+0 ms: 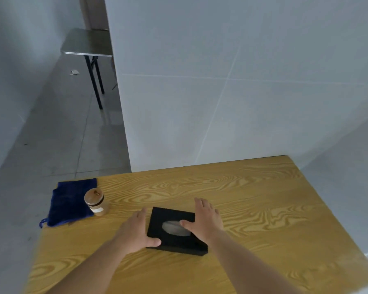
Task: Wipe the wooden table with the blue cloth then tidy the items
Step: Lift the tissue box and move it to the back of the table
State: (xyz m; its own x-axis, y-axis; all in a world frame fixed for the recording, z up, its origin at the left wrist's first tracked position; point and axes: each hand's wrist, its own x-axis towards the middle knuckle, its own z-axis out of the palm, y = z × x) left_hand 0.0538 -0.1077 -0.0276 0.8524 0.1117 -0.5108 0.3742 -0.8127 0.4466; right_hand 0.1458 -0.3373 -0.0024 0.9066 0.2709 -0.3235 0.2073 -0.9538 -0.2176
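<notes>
A black tissue box (pixel 172 215) with an oval opening lies flat on the wooden table (pixel 253 204). My left hand (pixel 136 232) presses against the box's left side, thumb at its near corner. My right hand (pixel 206 219) lies on the box's right side, thumb over the opening. Both hands grip the box between them. A folded blue cloth (pixel 70 201) rests at the table's far left corner. Beside the cloth stands a small jar (pixel 95 201) with a wooden lid.
A white wall (pixel 221 81) rises directly behind the table's far edge. A grey folding table (pixel 86 42) stands further back on the tiled floor (pixel 57 134) to the left. The wooden table's left edge drops to the floor.
</notes>
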